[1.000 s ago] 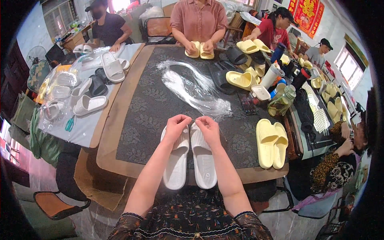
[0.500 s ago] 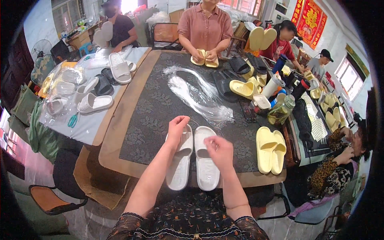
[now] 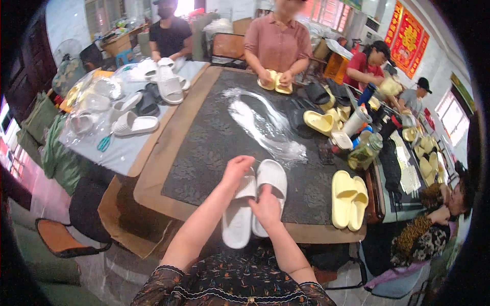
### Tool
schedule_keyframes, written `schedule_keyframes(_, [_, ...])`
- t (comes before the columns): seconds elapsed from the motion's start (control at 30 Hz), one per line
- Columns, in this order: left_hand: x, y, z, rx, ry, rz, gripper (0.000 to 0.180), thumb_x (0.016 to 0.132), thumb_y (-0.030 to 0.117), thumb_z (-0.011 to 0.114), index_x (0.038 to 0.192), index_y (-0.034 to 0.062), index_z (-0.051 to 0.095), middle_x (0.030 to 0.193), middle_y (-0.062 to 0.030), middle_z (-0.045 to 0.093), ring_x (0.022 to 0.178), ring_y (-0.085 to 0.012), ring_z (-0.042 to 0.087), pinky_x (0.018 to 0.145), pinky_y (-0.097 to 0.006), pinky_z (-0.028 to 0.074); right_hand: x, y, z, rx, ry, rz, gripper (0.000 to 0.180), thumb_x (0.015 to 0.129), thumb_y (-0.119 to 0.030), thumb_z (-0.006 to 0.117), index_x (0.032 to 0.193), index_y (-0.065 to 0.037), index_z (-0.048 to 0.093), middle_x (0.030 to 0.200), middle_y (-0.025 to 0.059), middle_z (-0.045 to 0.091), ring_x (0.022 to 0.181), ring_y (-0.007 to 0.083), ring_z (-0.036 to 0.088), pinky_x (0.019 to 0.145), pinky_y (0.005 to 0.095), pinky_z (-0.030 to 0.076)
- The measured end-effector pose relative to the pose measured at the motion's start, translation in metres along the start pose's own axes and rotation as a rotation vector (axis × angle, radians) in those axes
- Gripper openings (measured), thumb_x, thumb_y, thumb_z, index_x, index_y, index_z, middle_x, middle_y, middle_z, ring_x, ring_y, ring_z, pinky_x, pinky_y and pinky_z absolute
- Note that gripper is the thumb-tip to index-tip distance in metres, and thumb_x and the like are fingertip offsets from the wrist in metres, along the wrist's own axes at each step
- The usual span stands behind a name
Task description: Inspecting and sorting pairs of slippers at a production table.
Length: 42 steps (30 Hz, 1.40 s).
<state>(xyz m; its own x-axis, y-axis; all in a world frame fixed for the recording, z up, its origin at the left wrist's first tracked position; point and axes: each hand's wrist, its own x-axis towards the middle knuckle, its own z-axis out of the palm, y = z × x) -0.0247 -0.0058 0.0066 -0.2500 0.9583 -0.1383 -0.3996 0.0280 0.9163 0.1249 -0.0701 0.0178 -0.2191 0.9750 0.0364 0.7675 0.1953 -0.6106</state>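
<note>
Two pale grey-white slide slippers lie side by side at the table's near edge, toes away from me. Over the toe of the left slipper (image 3: 237,224), my left hand (image 3: 238,171) is closed in a pinch. A thin clear strand seems to stick out of its fingertips, too fine to see well. My right hand (image 3: 266,208) grips the right slipper (image 3: 272,173) by its inner side, the thumb at the strap opening. That hand and wrist cover much of the right slipper's heel. Beyond them a long looped bundle of clear plastic strands (image 3: 255,120) lies on the dark cloth.
A pair of yellow slippers (image 3: 349,201) rests at the right. Bottles, a jar (image 3: 366,153) and more slippers crowd the right edge. On the left table are wrapped slippers and teal scissors (image 3: 104,143). Across from me, a person (image 3: 278,46) handles yellow slippers; other people sit around.
My right hand has come down onto the right slipper, which has shifted and now sits close against the left one. My left hand keeps its pinch. The whole view has swung slightly.
</note>
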Motion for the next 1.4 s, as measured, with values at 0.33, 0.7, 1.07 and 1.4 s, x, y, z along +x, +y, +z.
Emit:
schedule_keyframes(0.33, [-0.045, -0.024, -0.010, 0.368, -0.217, 0.216, 0.034, 0.082, 0.015, 0.066, 0.114, 0.0045, 0.060, 0.103, -0.0070, 0.063, 0.089, -0.0138, 0.059, 0.079, -0.029, 0.049, -0.030, 0.044, -0.028, 0.065, 0.098, -0.142, 0.033, 0.071, -0.004, 0.057, 0.103, -0.008, 0.060, 0.083, 0.0200, 0.064, 0.082, 0.0375, 0.062, 0.068, 0.0451, 0.048])
schedule_keyframes(0.7, [-0.050, -0.028, -0.052, 0.739, 0.024, 0.456, 0.020, 0.078, 0.011, 0.069, 0.096, 0.0041, 0.064, 0.091, -0.0057, 0.060, 0.079, -0.0166, 0.058, 0.072, -0.028, 0.048, -0.044, 0.105, -0.162, -0.171, 0.573, -0.020, 0.032, 0.066, 0.002, 0.060, 0.097, -0.007, 0.057, 0.078, 0.0191, 0.062, 0.079, 0.0393, 0.061, 0.069, 0.0478, 0.047])
schedule_keyframes(1.07, [-0.059, -0.026, -0.039, 0.958, -0.009, 0.557, 0.016, 0.075, 0.012, 0.068, 0.090, 0.0060, 0.064, 0.090, -0.0054, 0.060, 0.082, -0.0216, 0.055, 0.073, -0.031, 0.046, 0.034, 0.217, -0.259, -0.539, 0.677, 0.349, 0.023, 0.075, -0.021, 0.064, 0.091, -0.004, 0.059, 0.085, 0.0195, 0.064, 0.082, 0.0373, 0.063, 0.073, 0.0479, 0.049])
schedule_keyframes(1.4, [-0.050, -0.022, -0.059, 0.976, -0.023, 0.652, 0.022, 0.076, 0.018, 0.069, 0.095, 0.0072, 0.066, 0.093, -0.0063, 0.061, 0.086, -0.0236, 0.058, 0.074, -0.034, 0.048, 0.010, 0.084, -0.173, -0.275, 0.479, 0.022, 0.034, 0.076, -0.027, 0.071, 0.101, -0.005, 0.063, 0.070, 0.0103, 0.058, 0.062, 0.0260, 0.058, 0.059, 0.0368, 0.045])
